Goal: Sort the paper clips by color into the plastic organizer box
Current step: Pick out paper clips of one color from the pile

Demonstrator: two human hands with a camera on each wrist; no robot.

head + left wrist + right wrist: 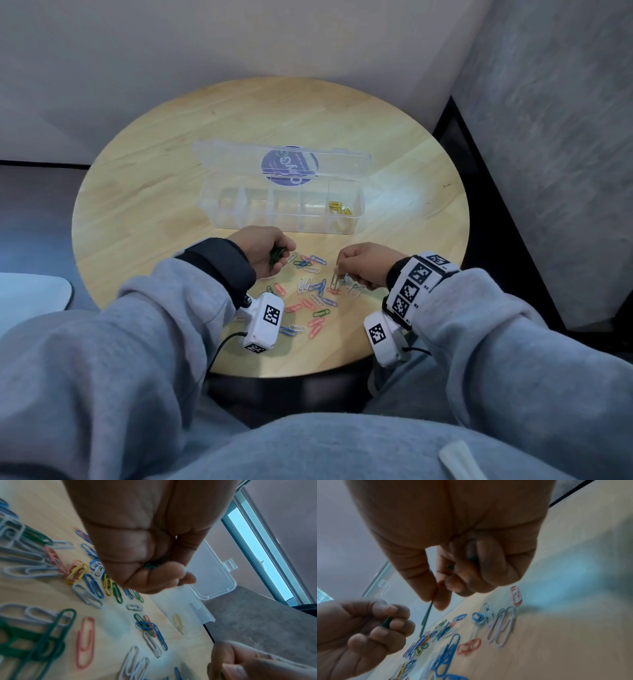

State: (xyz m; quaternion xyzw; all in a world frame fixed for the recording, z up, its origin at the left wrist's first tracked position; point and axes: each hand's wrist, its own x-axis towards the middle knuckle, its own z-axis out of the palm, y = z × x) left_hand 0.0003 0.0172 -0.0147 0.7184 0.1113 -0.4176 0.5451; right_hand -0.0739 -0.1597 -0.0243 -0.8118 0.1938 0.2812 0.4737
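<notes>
A green paper clip [334, 281] is hanging from the right hand [363, 264], pinched between thumb and forefinger just above the scattered pile of paper clips [313, 297]; in the right wrist view the clip [426, 616] is showing edge-on as a thin green line below the fingertips [429, 595], and more green is peeking out from under the curled remaining fingers. The left hand [265, 248] is sitting just beside the pile's far left edge, fingers curled tight around a bunch of green clips [276, 255], a bit of green showing in the fist in the left wrist view [150, 565]. The pile, a mix of blue, pink, white, green and yellow, is lying on the round wooden table [144, 192] between the two hands and toward the near edge. Beyond the hands the clear plastic organizer box [239, 212] is standing with its lid [222, 154] tipped open, yellow clips [339, 207] lying in its rightmost compartment
</notes>
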